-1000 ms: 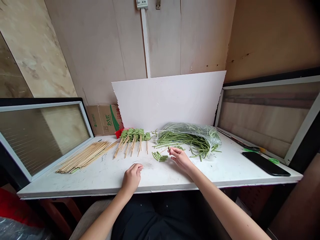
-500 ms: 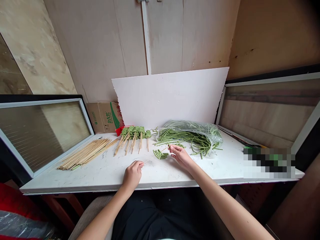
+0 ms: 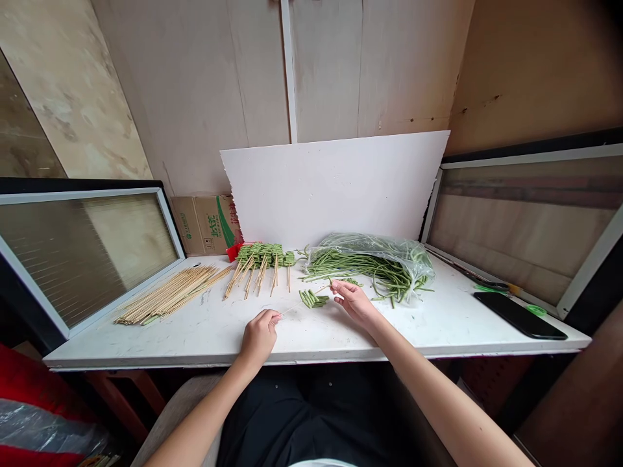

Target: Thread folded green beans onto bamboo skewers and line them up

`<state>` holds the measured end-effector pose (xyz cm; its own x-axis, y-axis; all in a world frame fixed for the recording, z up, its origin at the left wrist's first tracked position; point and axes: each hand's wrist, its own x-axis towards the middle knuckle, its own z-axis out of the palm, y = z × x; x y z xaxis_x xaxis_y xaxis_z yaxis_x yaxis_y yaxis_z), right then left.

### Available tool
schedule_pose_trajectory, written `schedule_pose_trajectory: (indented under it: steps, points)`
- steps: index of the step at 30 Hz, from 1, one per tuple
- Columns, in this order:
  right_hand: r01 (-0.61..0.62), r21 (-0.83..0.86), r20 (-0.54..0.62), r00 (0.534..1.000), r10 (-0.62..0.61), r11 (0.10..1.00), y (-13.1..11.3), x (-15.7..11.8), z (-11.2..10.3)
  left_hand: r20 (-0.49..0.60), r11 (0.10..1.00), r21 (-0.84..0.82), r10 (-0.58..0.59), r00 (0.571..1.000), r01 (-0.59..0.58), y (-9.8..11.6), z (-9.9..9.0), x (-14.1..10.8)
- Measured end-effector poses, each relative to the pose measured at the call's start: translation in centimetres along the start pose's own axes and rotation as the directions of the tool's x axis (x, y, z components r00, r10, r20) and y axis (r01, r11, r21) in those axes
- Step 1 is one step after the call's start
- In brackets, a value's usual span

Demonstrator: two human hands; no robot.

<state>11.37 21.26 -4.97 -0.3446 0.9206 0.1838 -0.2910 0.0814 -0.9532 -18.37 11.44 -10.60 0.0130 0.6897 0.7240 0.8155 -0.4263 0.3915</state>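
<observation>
My left hand (image 3: 260,334) is closed in a pinch on the near end of a thin bamboo skewer (image 3: 321,289), which slants up to the right. At its far end my right hand (image 3: 354,303) pinches a small piece of green bean (image 3: 331,281), thumb and fingers together. Short cut bean pieces (image 3: 314,299) lie side by side between the hands; whether the skewer passes through any of them I cannot tell. A few more pieces (image 3: 350,282) rest just behind my right hand.
Bare skewers (image 3: 168,294) lie spread at the left. Filled bean skewers (image 3: 263,255) are stacked at the back, near a cardboard box (image 3: 204,224). Long beans (image 3: 353,264) spill from a clear plastic bag (image 3: 413,259). A phone (image 3: 520,316) and green-handled scissors (image 3: 535,311) lie at right.
The camera view has shifted slightly. Both hands keep nearly the same pose, with the skewer still between them. The phone at right, blurred out before, now shows clearly.
</observation>
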Motion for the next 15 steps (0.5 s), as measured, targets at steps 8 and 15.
schedule_pose_trajectory:
  steps: [8, 15]
  points:
    - [0.020, -0.100, -0.007, 1.000, -0.021, 0.995, 0.66, 0.26, -0.20, 0.013, 0.999, -0.019, -0.033, 0.999, 0.033, 0.44, -0.31, 0.04]
    - [0.031, -0.102, -0.065, 0.997, -0.038, 0.994, 0.90, 0.43, -0.05, 0.024, 1.000, -0.010, -0.029, 0.999, 0.029, 0.42, -0.36, 0.02]
